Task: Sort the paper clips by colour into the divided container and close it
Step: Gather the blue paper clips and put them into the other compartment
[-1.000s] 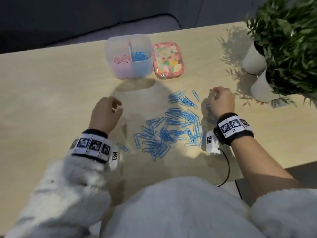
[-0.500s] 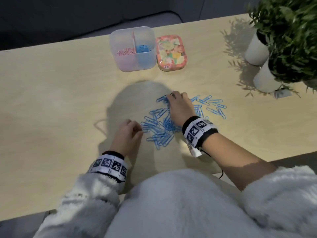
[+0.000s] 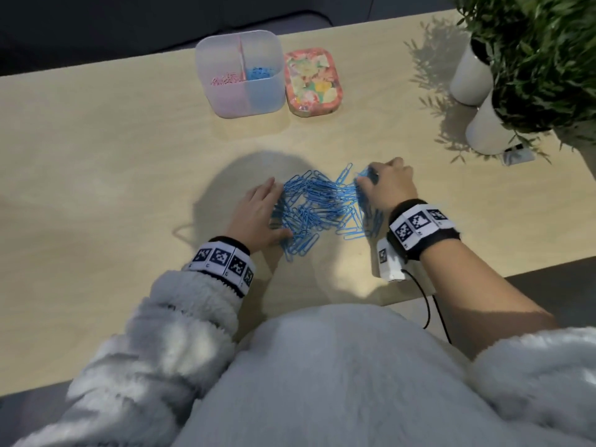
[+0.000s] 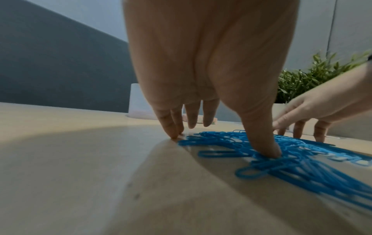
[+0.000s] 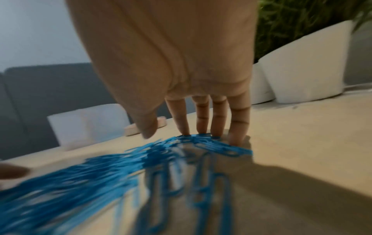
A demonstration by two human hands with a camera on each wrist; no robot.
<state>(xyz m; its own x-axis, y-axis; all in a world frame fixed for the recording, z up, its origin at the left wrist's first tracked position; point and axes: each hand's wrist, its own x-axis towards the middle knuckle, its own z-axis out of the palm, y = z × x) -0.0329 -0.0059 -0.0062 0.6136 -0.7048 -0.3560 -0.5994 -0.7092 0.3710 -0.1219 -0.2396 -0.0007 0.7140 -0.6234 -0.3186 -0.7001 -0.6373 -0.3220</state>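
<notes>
Blue clips (image 3: 317,209) piled mid table (image 3: 96,162), btwn both hands. Left hand (image 3: 258,214) spread flat, thumb pressing pile's left edge; right hand (image 3: 388,188) fingers straight, tips on right edge. Divided container (image 3: 240,74) open at far side, pink clips (image 3: 225,80) in left compartment, lid (image 3: 312,82) just beside it.

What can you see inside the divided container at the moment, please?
The divided container holds pink clips in its left compartment and blue clips in its right. Its frosted walls hide how deep each heap goes.

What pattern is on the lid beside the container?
A colourful floral print with a pink rim on the lid, clearest in the head view.
</notes>
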